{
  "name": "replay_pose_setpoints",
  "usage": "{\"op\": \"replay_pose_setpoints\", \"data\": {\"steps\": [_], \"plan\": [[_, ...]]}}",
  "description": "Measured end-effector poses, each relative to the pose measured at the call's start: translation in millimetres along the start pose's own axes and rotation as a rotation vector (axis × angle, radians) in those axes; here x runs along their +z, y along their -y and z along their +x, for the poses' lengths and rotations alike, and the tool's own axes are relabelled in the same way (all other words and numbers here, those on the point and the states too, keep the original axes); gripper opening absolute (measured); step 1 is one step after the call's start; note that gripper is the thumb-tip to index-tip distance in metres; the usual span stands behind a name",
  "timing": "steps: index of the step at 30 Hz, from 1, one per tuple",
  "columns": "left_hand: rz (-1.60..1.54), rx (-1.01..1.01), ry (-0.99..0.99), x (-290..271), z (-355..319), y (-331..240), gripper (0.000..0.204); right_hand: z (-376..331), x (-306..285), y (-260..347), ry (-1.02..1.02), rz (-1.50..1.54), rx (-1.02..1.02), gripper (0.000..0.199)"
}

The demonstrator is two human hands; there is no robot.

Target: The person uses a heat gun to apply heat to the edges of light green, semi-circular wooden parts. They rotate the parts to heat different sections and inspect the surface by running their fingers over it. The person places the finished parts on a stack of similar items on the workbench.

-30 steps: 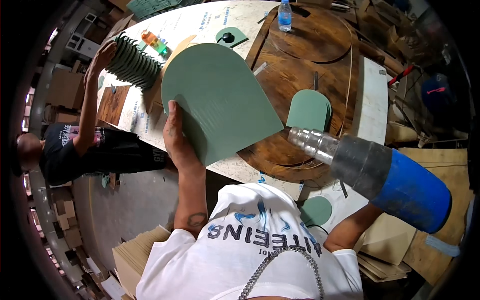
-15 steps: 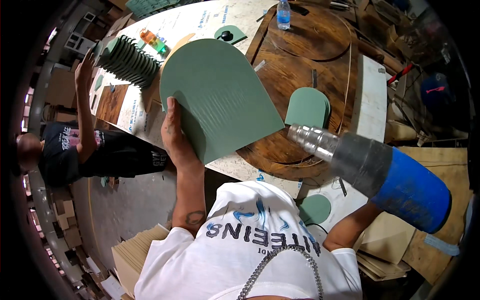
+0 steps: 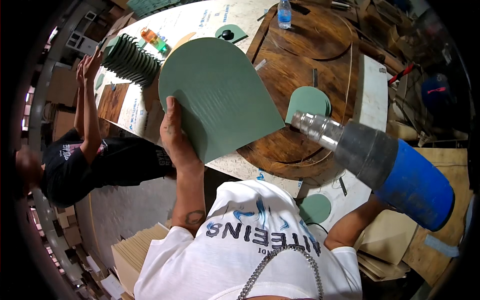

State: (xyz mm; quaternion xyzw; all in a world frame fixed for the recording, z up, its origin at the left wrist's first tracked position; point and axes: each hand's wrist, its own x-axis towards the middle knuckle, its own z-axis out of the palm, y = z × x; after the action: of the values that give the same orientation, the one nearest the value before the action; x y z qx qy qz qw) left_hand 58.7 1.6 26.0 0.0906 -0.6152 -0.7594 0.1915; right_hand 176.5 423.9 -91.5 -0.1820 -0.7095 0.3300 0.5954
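My left hand (image 3: 176,135) grips a green arch-topped panel (image 3: 225,85) by its lower left edge, thumb across the face. The panel is tilted up above the table, and fine ripple marks cross its middle. From the lower right my right forearm (image 3: 357,222) reaches up to a blue and black heat gun (image 3: 380,162) held in the air. Its body hides my right hand. The metal nozzle (image 3: 315,129) points left, near the panel's lower right corner but apart from it. Behind the nozzle lies a small stack of green arched pieces (image 3: 307,102).
A round-ended brown wooden board (image 3: 295,70) lies on the white table (image 3: 205,15), with a water bottle (image 3: 284,15) on it. Far left stand a row of green pieces (image 3: 130,60) and an orange-green bottle (image 3: 153,40). A co-worker (image 3: 100,160) stands at the left.
The heat gun has shifted slightly right and its nozzle a little up. My left hand and the panel barely move. The co-worker has brought both raised hands together.
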Motion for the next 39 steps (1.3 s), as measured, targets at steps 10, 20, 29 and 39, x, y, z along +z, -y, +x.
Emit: {"op": "replay_pose_setpoints", "data": {"steps": [10, 20, 29, 39], "plan": [[0.032, 0.028, 0.047, -3.4, 1.3, 3.5, 0.045, 1.1, 1.7, 7.4, 0.019, -0.046, -0.015, 0.044], [-0.027, 0.059, -0.06, -13.6, 22.6, 33.5, 0.048, -10.3, 5.8, 40.5, 0.251, -0.406, 0.01, 0.04], [-0.047, 0.065, 0.026, -53.9, 34.9, 37.4, 0.043, -97.9, -25.0, -108.2, 0.552, -0.152, 1.091, 0.03], [-0.216, -0.026, 0.098, -41.4, 40.4, 46.5, 0.045, -158.7, -36.0, -176.8, 0.306, -0.564, 1.231, 0.047]]}}
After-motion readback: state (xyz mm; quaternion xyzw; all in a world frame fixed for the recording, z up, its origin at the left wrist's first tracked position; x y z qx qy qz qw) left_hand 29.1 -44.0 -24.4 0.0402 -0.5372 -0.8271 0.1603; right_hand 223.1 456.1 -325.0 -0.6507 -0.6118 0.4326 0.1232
